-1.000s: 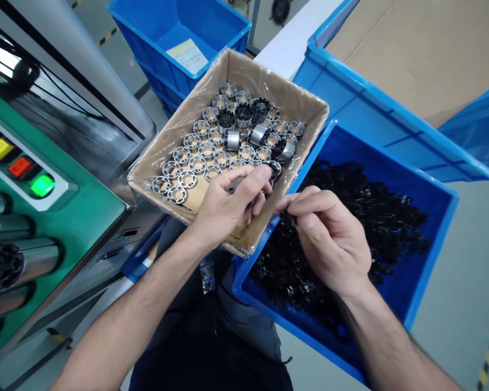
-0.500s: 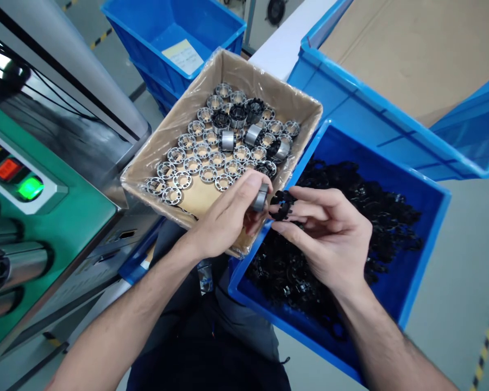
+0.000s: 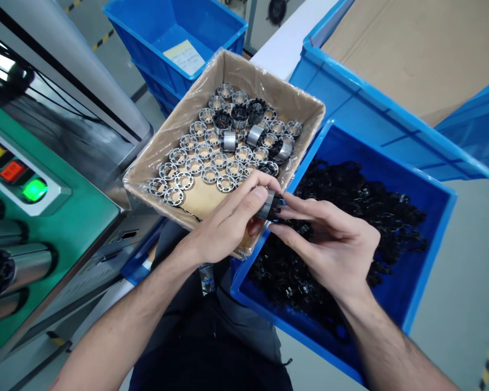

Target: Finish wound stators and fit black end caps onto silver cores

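Note:
My left hand (image 3: 232, 217) is closed around a silver metal ring core (image 3: 264, 208) above the near corner of a plastic-lined cardboard box (image 3: 146, 155). On the core's right end sits a black toothed plastic ring (image 3: 276, 207), pressed against the metal. My right hand (image 3: 330, 233) pinches that black ring between thumb and fingers. Inside the box stand several bare metal ring cores (image 3: 194, 165), and a few with black plastic on them (image 3: 239, 114). Many loose black plastic pieces (image 3: 362, 212) fill the blue bin under my right hand.
The blue bin (image 3: 432, 271) adjoins the cardboard box. A larger blue crate (image 3: 362, 103) with cardboard stands behind it; stacked blue bins (image 3: 146, 32) stand at the back left. At left is a green machine panel (image 3: 77, 217) with a lit green button (image 3: 35, 190).
The black plastic ring in my right hand has moved left and now meets the end of the metal core. Before, a small gap lay between them.

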Motion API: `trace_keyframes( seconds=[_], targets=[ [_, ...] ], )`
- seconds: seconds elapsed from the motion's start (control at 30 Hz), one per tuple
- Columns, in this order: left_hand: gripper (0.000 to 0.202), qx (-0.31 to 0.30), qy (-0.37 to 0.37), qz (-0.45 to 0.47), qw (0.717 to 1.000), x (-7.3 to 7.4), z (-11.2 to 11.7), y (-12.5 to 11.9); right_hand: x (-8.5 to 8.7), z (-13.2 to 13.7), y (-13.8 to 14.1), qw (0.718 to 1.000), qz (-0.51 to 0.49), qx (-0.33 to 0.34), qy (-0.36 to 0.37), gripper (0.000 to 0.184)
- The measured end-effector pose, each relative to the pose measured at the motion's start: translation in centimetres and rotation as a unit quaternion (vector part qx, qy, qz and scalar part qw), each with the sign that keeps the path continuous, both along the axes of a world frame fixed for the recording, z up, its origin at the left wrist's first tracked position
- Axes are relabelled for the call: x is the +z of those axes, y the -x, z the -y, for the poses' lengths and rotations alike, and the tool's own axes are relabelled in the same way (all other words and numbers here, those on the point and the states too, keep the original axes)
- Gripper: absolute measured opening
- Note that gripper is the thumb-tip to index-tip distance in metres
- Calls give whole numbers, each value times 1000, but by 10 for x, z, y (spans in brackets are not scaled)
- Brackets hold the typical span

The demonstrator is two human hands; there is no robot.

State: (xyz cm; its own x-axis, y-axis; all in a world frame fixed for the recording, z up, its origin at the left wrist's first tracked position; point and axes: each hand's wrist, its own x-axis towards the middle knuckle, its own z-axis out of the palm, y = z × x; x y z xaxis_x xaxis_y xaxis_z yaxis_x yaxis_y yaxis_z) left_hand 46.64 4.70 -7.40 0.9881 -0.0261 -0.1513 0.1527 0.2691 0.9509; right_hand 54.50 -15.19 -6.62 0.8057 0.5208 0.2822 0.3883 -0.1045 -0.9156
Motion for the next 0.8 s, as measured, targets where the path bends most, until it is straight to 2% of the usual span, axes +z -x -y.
trace_keyframes(
  seconds=[0.23,0.37,0.47,0.57,0.63,0.67,0.73,0.8],
  targets=[
    [44,-9,-45,14,999,3,-2,0,-3,-4,6,998,-35,-8,-43,56],
    [43,-27,-72,13,997,9,-4,1,-2,-6,10,998,-38,-16,-41,50],
    [40,-24,-99,43,994,8,-4,1,0,0,-5,1000,-16,13,-17,39],
    [29,17,-196,13,980,10,-2,-13,-5,17,-38,995,36,4,91,20],
    [25,43,-299,-6,953,16,-1,-33,-17,31,-62,971,96,-39,214,16],
    [27,55,-353,5,934,22,-2,-45,-25,37,-72,951,124,-53,277,21],
    [43,78,-446,51,890,36,-9,-66,-43,44,-84,906,162,-44,388,42],
    [63,91,-523,69,844,52,-21,-77,-59,46,-86,876,174,-20,449,57]
  ],
)
